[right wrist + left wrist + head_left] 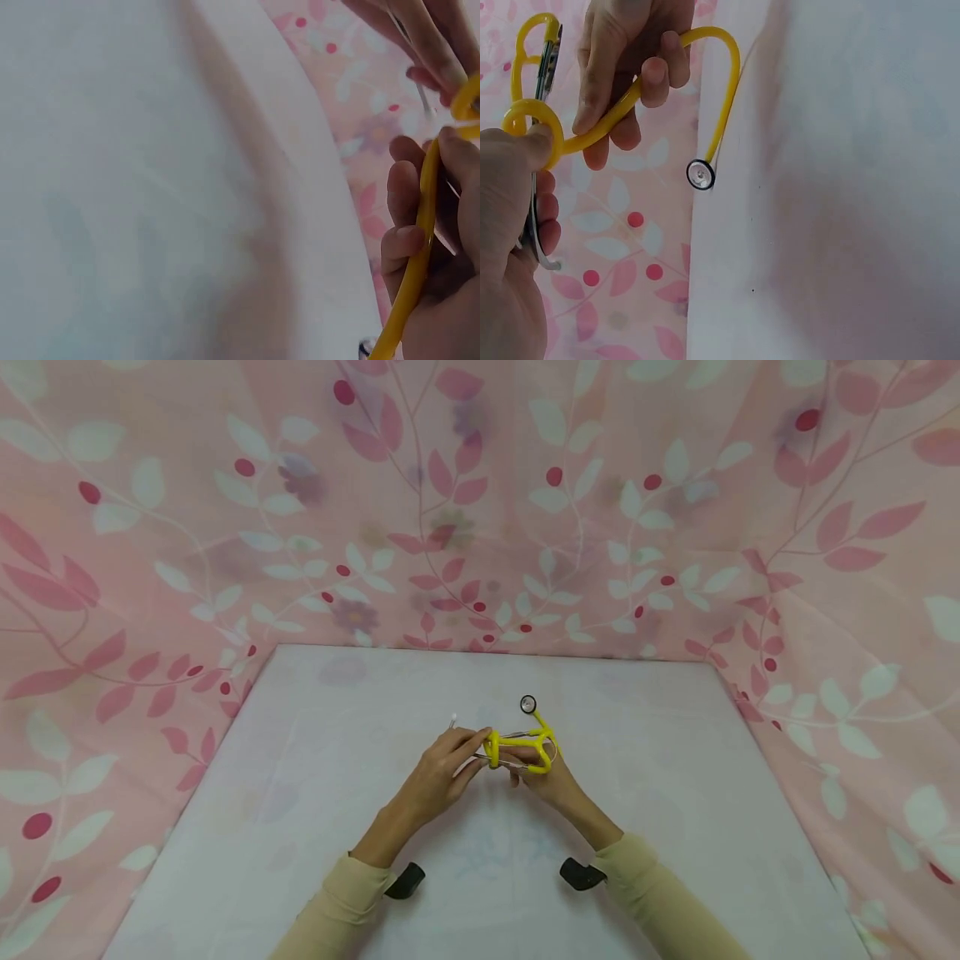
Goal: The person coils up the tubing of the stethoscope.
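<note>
Both hands hold a yellow stethoscope (542, 743) above the table. My left hand (435, 777) grips its metal ear tubes, with the thumb on a loop of yellow tubing (553, 124) wound around them. Fingers of my right hand (553, 783) curl round the free length of tubing (425, 262) close to that loop. Beyond the right hand the tubing bends over, and the round chest piece (700, 174) with its black rim dangles from the end. One white eartip (453, 717) sticks out past the left hand; the other is hard to make out in the head view.
Under the hands lies a table with a white cloth (300, 827). Pink curtain (480, 510) with a leaf pattern stands behind it and at both sides. A black device (405, 882) sits at the left cuff, another black device (582, 874) at the right.
</note>
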### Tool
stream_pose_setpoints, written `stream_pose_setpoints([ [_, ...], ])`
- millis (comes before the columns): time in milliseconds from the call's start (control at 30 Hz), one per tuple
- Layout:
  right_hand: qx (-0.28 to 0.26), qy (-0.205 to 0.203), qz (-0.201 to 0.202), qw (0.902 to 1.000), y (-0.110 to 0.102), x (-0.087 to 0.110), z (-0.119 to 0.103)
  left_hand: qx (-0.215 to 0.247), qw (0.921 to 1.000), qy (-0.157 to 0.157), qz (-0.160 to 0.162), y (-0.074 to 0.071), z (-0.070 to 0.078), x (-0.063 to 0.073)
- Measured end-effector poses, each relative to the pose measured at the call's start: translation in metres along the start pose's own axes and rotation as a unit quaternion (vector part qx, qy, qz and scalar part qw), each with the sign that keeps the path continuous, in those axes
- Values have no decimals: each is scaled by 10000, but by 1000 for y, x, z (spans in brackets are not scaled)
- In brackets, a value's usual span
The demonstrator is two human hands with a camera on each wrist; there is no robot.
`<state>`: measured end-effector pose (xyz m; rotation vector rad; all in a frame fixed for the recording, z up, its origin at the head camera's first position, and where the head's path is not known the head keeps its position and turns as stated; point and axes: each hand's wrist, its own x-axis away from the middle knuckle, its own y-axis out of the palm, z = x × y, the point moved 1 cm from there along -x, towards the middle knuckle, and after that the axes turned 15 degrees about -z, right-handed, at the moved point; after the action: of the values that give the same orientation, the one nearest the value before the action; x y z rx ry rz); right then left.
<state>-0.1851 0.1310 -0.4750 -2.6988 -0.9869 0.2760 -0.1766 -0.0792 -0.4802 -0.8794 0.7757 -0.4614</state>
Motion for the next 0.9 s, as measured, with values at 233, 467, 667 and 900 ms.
stream_pose_setpoints([
  [233, 855, -255, 379, 9953, 15, 4, 24, 12, 9989, -463, -42, 0, -7, -3],
  [467, 2249, -152, 369, 9736, 19, 16, 12, 20, 9979, -641, 75, 0, -13, -4],
  [667, 3159, -215, -14, 9485, 21, 30, -4, -199, 9963, -820, 137, -6, -26, -2],
  [900, 3971, -732, 185, 9146, 13, 36, -27, -291, 9957, -868, -137, -9, -32, 0],
])
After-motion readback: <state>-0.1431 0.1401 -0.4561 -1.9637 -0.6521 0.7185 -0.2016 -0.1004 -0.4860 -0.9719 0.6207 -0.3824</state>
